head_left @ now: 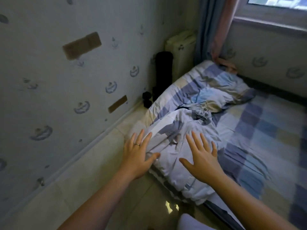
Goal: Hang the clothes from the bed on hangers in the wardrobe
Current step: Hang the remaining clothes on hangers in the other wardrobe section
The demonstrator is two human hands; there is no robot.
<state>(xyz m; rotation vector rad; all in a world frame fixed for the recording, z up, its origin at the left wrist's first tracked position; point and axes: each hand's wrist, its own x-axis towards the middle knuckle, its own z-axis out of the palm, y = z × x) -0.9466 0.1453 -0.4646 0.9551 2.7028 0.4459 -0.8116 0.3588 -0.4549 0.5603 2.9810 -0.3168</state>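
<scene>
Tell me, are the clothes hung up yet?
Nothing looks hung. The pale clothes lie crumpled on the bed. The left hand and right hand hover over them, fingers spread, gripping nothing. Picking them up and hanging them is all left.

Clothes [174, 128] lie heaped on the bed [265, 146], at the fingers [196, 140] of the right hand [201, 157] and just right of the left hand [136, 155]. A quilt [212, 87] lies beyond the fingertips, and a wall [66, 97] stands to their left.

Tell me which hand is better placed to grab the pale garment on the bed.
Probably the right. The right hand spreads over the middle of the pale garment, while the left hand sits at its floor-side edge with only fingers over the cloth.
</scene>
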